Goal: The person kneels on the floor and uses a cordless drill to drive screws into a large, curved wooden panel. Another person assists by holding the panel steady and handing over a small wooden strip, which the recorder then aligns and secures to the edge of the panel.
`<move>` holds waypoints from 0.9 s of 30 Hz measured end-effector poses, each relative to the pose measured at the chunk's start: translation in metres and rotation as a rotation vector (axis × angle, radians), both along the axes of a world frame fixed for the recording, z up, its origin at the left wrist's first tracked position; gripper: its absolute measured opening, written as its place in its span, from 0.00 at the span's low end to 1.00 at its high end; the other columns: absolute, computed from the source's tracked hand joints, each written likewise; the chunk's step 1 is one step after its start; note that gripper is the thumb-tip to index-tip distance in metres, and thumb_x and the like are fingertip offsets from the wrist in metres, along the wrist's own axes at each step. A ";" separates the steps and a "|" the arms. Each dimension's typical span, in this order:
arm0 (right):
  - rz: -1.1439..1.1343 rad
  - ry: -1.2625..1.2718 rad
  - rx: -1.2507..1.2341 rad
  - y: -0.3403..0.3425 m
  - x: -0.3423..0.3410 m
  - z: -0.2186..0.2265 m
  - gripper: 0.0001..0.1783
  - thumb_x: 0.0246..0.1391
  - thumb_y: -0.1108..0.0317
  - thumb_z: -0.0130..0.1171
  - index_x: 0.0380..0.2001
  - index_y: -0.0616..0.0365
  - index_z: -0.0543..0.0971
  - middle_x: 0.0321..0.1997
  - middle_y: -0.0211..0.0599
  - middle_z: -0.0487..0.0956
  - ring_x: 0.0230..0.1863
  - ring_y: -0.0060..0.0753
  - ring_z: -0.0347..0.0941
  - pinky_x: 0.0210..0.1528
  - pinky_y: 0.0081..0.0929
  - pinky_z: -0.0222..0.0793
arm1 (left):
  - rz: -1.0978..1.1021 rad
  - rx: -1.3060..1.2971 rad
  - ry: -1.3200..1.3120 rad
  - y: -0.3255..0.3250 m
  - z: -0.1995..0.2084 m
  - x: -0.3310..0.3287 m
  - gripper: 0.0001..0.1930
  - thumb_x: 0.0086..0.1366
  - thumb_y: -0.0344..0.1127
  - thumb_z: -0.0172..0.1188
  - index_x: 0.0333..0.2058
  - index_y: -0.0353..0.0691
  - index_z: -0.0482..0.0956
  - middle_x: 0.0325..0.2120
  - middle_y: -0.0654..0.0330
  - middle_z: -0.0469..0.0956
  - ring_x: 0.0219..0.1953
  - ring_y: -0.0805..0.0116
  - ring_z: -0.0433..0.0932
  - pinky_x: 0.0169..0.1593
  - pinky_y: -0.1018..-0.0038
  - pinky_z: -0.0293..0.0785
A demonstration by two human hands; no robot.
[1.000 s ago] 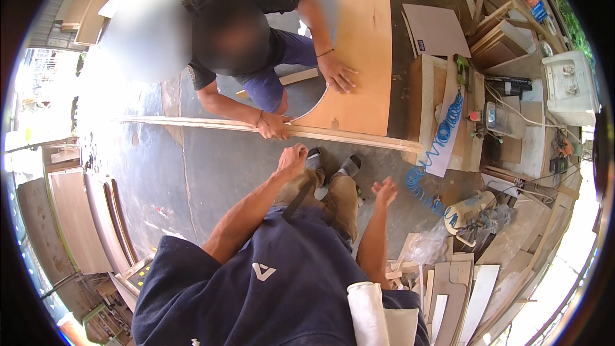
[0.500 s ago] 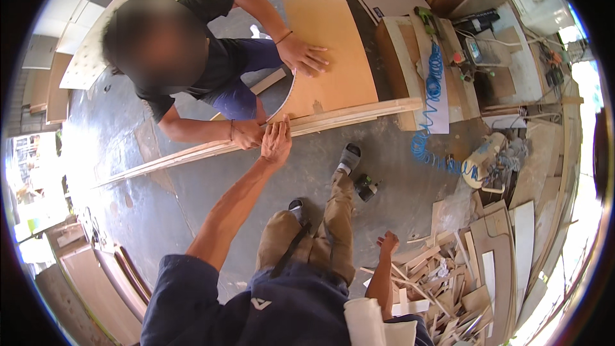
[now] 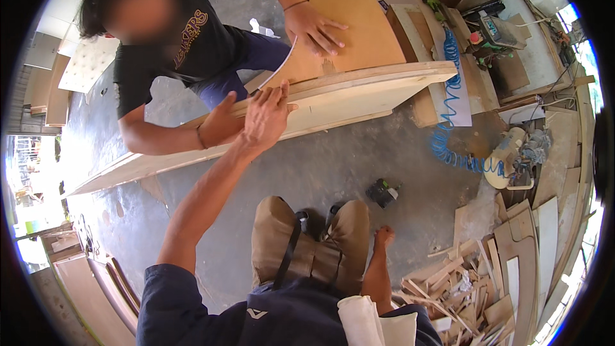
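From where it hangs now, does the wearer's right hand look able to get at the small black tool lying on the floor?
Probably yes. The right hand hangs empty by the knee, and the small black tool lies on bare floor just ahead of it, with nothing between them.

The person wears a dark navy short-sleeved shirt with a small white emblem, khaki trousers and dark shoes.

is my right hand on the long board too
No, only the left hand rests flat on the long board; the right hand hangs low by the knee, touching nothing.
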State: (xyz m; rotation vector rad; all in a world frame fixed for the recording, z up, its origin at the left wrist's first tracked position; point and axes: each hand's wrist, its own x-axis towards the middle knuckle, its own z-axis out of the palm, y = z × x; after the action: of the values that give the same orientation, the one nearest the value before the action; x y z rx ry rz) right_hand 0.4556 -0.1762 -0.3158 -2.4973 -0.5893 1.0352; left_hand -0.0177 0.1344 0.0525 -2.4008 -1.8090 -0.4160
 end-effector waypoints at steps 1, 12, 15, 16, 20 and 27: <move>0.109 -0.136 -0.021 -0.001 0.007 -0.025 0.20 0.54 0.61 0.60 0.43 0.67 0.79 0.40 0.47 0.81 0.37 0.47 0.80 0.36 0.43 0.77 | -0.018 0.072 0.002 0.001 -0.002 0.001 0.31 0.60 0.40 0.66 0.55 0.22 0.72 0.37 0.54 0.75 0.40 0.60 0.76 0.45 0.64 0.72; 0.480 -0.214 0.541 0.082 -0.033 -0.162 0.52 0.36 0.53 0.79 0.63 0.64 0.67 0.60 0.52 0.74 0.60 0.54 0.70 0.65 0.42 0.64 | 0.070 0.320 0.147 -0.017 -0.036 0.001 0.44 0.40 0.40 0.78 0.57 0.27 0.71 0.49 0.53 0.72 0.51 0.57 0.72 0.51 0.62 0.69; 0.106 -0.078 0.674 0.085 -0.047 -0.188 0.43 0.42 0.56 0.78 0.59 0.62 0.72 0.57 0.48 0.77 0.58 0.49 0.72 0.63 0.37 0.65 | 0.118 0.330 0.239 -0.020 -0.040 0.002 0.43 0.40 0.36 0.77 0.56 0.27 0.70 0.48 0.53 0.70 0.50 0.58 0.73 0.50 0.62 0.70; 0.106 -0.154 0.704 0.089 -0.041 -0.202 0.38 0.45 0.57 0.76 0.57 0.61 0.73 0.54 0.47 0.78 0.56 0.47 0.73 0.61 0.36 0.66 | 0.125 0.332 0.253 -0.019 -0.040 0.003 0.41 0.40 0.35 0.77 0.55 0.27 0.70 0.47 0.53 0.70 0.49 0.58 0.73 0.50 0.62 0.70; 0.098 -0.208 0.729 0.108 -0.023 -0.247 0.23 0.54 0.60 0.70 0.49 0.61 0.78 0.46 0.42 0.82 0.49 0.43 0.76 0.54 0.36 0.69 | 0.169 0.313 0.340 -0.017 -0.031 0.012 0.40 0.40 0.33 0.75 0.54 0.28 0.70 0.45 0.53 0.69 0.50 0.57 0.73 0.51 0.62 0.71; 0.275 -0.225 0.716 0.097 -0.009 -0.265 0.12 0.61 0.62 0.63 0.40 0.59 0.78 0.38 0.36 0.79 0.45 0.38 0.76 0.51 0.37 0.70 | 0.057 0.325 0.317 -0.009 -0.031 -0.001 0.30 0.37 0.32 0.73 0.41 0.31 0.71 0.38 0.52 0.70 0.44 0.55 0.75 0.46 0.62 0.74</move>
State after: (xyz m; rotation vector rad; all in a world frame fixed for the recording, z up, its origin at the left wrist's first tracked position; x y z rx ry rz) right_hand 0.4471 -0.0790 -0.5807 -1.9259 -1.1587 0.4869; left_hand -0.0187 0.1257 0.0216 -2.0558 -1.5360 -0.2784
